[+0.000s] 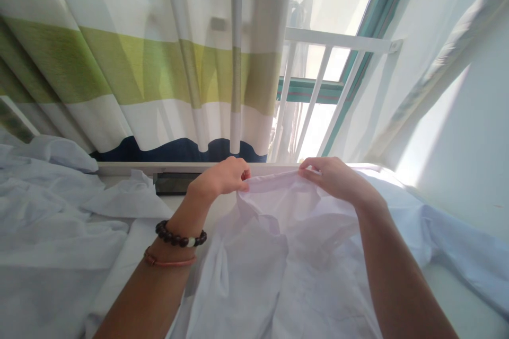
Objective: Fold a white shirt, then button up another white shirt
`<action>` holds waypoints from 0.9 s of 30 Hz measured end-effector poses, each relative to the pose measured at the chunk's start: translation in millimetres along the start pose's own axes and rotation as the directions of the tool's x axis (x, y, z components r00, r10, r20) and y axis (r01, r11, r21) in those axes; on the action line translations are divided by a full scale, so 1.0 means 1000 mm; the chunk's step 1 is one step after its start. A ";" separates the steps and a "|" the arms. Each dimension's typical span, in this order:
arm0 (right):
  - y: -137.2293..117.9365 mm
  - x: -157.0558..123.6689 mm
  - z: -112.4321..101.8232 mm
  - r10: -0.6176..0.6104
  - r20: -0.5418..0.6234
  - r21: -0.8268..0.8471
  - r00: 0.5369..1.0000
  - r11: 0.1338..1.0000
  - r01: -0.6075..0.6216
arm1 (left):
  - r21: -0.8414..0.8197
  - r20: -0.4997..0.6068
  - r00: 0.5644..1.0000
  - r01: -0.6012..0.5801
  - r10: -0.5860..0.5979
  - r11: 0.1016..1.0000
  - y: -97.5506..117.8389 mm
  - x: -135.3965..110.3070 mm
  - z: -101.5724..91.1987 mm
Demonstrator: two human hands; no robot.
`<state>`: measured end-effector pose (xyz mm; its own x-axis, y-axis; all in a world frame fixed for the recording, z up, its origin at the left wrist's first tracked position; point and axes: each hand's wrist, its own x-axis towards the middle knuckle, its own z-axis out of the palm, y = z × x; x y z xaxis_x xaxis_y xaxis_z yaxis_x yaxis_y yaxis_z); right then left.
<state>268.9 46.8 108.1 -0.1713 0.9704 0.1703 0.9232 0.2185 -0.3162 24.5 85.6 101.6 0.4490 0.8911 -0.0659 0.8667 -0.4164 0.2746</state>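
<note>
A white shirt-like garment [286,254] lies spread in front of me on a light surface. My left hand [222,177] pinches its far edge at the left end, fingers closed on the cloth. My right hand [334,177] pinches the same edge at the right end. The edge is stretched straight between the two hands. On my left wrist are a dark bead bracelet and a thin reddish band.
More pale garments [47,206] lie piled at the left. A striped curtain [159,63] hangs behind, with a window and white bars [318,90] to its right. A dark flat object [175,183] sits by the sill. A white wall [469,143] rises on the right.
</note>
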 end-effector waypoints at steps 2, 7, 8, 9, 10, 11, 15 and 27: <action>0.004 0.001 0.001 0.002 -0.005 0.008 1.000 1.000 -0.002 | 0.020 0.017 1.000 -0.018 0.018 1.000 0.000 0.000 -0.001; 0.011 0.004 0.004 0.000 -0.002 0.040 1.000 0.999 0.001 | 0.049 0.080 0.995 -0.058 0.054 0.997 -0.006 -0.001 -0.001; 0.011 0.005 0.005 -0.009 0.004 0.046 1.000 0.999 0.009 | 0.056 0.083 0.995 -0.058 0.053 0.997 -0.007 0.000 0.000; 0.010 0.004 0.005 -0.021 0.006 0.050 1.000 0.999 0.020 | 0.061 0.077 0.996 -0.056 0.051 0.997 -0.007 0.000 0.001; 0.008 0.004 0.005 -0.033 0.008 0.056 0.999 0.998 0.032 | 0.062 0.064 0.997 -0.052 0.048 0.997 -0.007 0.001 0.003; 0.006 0.004 0.004 -0.046 0.011 0.063 0.999 0.997 0.046 | 0.061 0.050 0.998 -0.049 0.046 0.997 -0.006 0.003 0.005; -0.001 0.002 0.002 -0.087 0.031 0.088 0.996 0.993 0.084 | -0.047 -0.054 0.989 -0.141 0.138 0.989 0.004 0.012 0.018; 0.005 0.004 0.006 -0.069 0.010 0.039 0.998 0.997 0.068 | -0.077 -0.111 0.957 -0.276 0.267 0.958 0.012 0.012 0.018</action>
<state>270.7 52.0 101.9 -0.2378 0.9541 0.1820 0.8953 0.2880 -0.3399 44.7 88.3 86.5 0.6368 0.7621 0.1167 0.6899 -0.6308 0.3550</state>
